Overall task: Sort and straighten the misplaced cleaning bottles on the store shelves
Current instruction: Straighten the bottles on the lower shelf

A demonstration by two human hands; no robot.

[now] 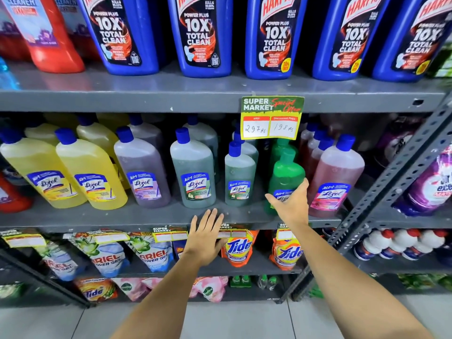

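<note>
right hand [292,204] spread on green bottle [285,177] | neighbours: pink bottle [335,174], grey-green bottle [239,174] | left hand [206,237] flat, spread

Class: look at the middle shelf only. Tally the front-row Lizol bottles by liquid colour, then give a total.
Yellow: 2
Purple: 1
Grey-green: 2
Bright green: 1
Pink: 1
Total: 7
The right hand is on the bright green bottle.

Five blue Harpic bottles [203,37], two front yellow Lizol bottles [90,174], two orange Tide pouches [238,247], two hands [291,204]
</note>
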